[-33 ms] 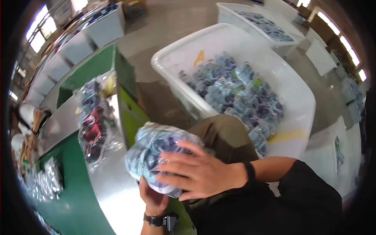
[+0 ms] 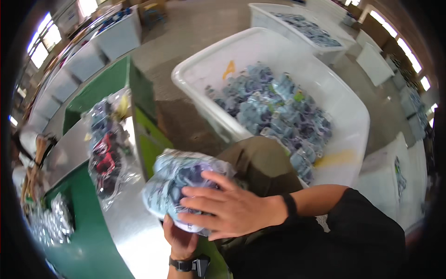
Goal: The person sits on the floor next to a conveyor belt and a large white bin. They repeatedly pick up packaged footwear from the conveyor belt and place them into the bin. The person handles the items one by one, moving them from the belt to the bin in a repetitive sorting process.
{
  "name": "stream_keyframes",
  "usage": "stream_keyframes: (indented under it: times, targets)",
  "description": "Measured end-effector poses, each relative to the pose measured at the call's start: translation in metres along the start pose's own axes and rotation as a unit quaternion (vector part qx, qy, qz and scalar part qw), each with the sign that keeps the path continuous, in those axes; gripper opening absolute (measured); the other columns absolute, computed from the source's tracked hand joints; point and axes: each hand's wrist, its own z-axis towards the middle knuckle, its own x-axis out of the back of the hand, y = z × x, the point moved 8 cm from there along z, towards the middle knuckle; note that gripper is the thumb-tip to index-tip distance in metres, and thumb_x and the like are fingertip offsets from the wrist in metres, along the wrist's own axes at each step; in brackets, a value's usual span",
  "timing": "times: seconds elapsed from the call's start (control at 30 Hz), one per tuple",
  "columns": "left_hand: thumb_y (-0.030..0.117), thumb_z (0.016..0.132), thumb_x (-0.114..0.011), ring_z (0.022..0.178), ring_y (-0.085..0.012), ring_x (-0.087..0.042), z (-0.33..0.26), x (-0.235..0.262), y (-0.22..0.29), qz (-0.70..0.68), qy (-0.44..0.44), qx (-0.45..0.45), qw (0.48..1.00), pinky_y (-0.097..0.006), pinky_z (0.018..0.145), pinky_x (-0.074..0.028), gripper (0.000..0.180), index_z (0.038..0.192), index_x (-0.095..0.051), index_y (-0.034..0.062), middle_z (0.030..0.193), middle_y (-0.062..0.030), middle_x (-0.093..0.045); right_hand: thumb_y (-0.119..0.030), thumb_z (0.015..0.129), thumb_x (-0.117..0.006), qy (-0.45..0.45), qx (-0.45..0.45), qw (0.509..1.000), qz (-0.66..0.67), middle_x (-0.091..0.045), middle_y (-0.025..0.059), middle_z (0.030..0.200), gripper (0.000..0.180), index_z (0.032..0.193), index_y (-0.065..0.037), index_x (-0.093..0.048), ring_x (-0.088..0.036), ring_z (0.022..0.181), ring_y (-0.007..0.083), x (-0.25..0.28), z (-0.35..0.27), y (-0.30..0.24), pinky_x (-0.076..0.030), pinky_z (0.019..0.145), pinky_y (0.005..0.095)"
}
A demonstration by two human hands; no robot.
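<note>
A clear plastic bag (image 2: 162, 179) packed with pale blue and purple goods is tilted in front of me, above the edge of the workbench and beside my knee. At its lower edge, my left hand (image 2: 179, 239) grips it with the thumb on the near side; the other fingers are mostly hidden beneath. Across its upper face lies my right hand (image 2: 232, 207), flat, with the fingers spread and touching the plastic. What exactly the goods are cannot be made out through the wrinkled film.
Right of my knee stands a white tub (image 2: 346, 109) holding many similar bagged goods (image 2: 274, 107). On the metal bench (image 2: 134, 232) at left lies a clear bag with red and dark items (image 2: 107, 162). A green bin (image 2: 139, 88) stands behind it; more white tubs (image 2: 306, 32) lie beyond.
The whole view has shifted slightly, so everything sits a little farther left. Both hands keep the same placement on the bag.
</note>
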Motion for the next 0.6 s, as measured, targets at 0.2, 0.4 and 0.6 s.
stream_keyframes:
  times: [0.2,0.4,0.6]
  targets:
    - [0.054,0.104,-0.050,0.156,-0.0308,-0.040,-0.010,-0.007,-0.011,0.092,-0.058,0.018,0.994,-0.051,0.128,-0.033,0.079,0.166,-0.033,0.0101,0.169,-0.0117,-0.039,-0.019,0.093,-0.064,0.114,0.011,0.993,-0.033,-0.060,0.0110,0.116,0.039,0.128,-0.004,-0.065,-0.061,0.116,0.0312,0.014,-0.008,0.000,-0.047,0.109,0.0503]
    - [0.043,0.107,-0.062,0.114,-0.0327,-0.067,-0.007,-0.033,-0.009,0.139,-0.191,-0.012,0.972,-0.046,0.102,-0.053,0.070,0.162,-0.040,0.0055,0.126,-0.0156,-0.067,-0.014,0.093,-0.068,0.169,-0.010,0.983,-0.072,-0.061,0.0089,0.111,0.046,0.139,-0.014,-0.069,-0.061,0.109,0.0317,0.098,-0.045,0.037,-0.051,0.101,0.0461]
    - [0.038,0.110,-0.058,0.106,-0.0267,-0.066,0.006,-0.004,0.010,0.109,-0.026,-0.031,0.993,-0.041,0.098,-0.054,0.060,0.156,-0.049,0.0001,0.119,-0.0126,-0.068,-0.007,0.070,-0.085,0.095,-0.231,0.937,-0.244,-0.059,0.0113,0.117,0.078,0.144,-0.006,-0.062,-0.060,0.106,0.0322,0.185,-0.126,0.107,-0.051,0.095,0.0446]
